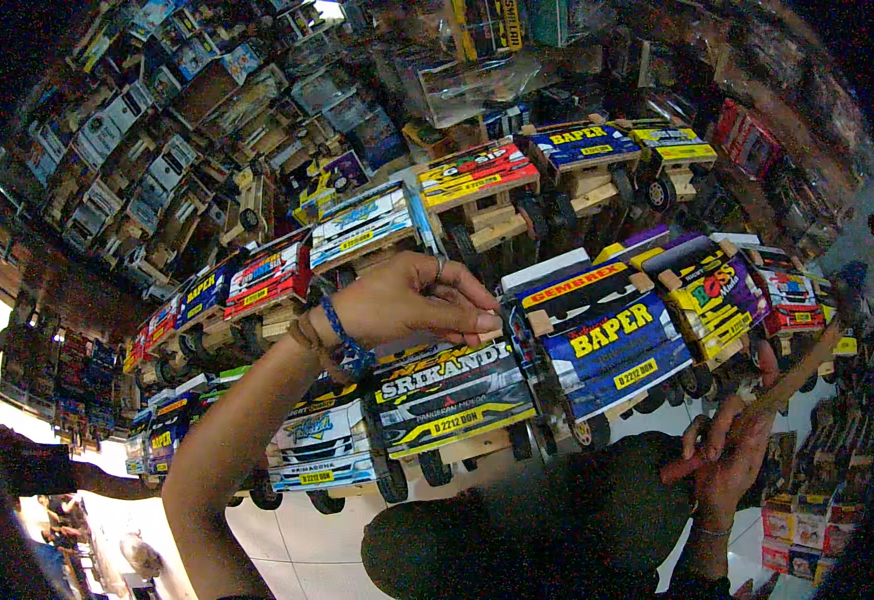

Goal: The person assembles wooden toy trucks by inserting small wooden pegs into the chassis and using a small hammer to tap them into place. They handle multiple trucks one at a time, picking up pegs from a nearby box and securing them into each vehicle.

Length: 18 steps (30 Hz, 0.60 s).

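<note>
My left hand reaches over the near row of toy trucks, with a beaded bracelet on its wrist. Its thumb and fingers pinch a small wooden block at the upper corner of a black and yellow toy truck. Just right of that stands a blue toy truck with small wooden blocks at its sides. My right hand is at the lower right with its fingers curled in. A reddish tip shows at the fingers, and a light brown strip slants up beside them; what is held is unclear.
Behind is a second row of toy trucks, among them a red and yellow one. Many more crowd the far left. White floor tiles show below. A dark rounded shape covers the lower middle. Stacked colourful boxes stand at lower right.
</note>
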Each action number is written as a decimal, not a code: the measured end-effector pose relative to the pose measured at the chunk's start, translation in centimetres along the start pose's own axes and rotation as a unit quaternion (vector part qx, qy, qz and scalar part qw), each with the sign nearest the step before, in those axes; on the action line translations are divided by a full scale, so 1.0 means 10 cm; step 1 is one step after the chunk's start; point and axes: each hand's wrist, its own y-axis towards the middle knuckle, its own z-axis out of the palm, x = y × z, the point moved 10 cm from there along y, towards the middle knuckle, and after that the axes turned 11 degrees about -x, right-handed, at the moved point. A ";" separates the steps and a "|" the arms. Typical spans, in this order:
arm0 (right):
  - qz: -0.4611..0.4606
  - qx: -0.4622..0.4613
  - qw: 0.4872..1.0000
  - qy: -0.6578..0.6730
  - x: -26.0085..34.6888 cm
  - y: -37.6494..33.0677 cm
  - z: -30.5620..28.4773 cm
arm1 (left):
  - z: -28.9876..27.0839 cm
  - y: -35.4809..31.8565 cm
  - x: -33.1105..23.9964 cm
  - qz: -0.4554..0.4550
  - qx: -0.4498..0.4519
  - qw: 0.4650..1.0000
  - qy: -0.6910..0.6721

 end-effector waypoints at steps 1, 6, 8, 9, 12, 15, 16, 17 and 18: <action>0.009 0.014 1.000 -0.002 0.00 0.00 0.05 | -0.01 0.02 0.04 -0.004 0.009 1.000 0.003; 0.001 0.006 1.000 -0.022 -0.03 -0.04 0.15 | -0.06 0.15 0.16 0.007 0.014 0.999 0.032; -0.019 0.045 0.999 -0.017 -0.02 -0.08 0.25 | -0.04 0.17 0.17 0.020 0.031 0.999 0.016; -0.013 0.039 0.999 -0.014 -0.04 -0.09 0.25 | -0.04 0.17 0.19 0.015 0.035 0.999 0.021; 0.022 0.044 0.999 -0.007 -0.12 -0.12 0.26 | -0.04 0.18 0.13 0.086 0.053 0.991 0.086; 0.022 0.057 0.998 -0.007 -0.12 -0.15 0.28 | -0.07 0.22 0.12 0.120 0.053 0.988 0.077; 0.006 0.073 0.997 -0.018 -0.10 -0.16 0.32 | -0.10 0.25 0.12 0.138 0.047 0.985 0.093; -0.004 0.088 0.996 -0.026 -0.09 -0.18 0.35 | -0.10 0.26 0.10 0.167 0.045 0.979 0.105; -0.007 0.087 0.996 -0.031 -0.09 -0.18 0.36 | -0.11 0.27 0.09 0.195 0.041 0.971 0.129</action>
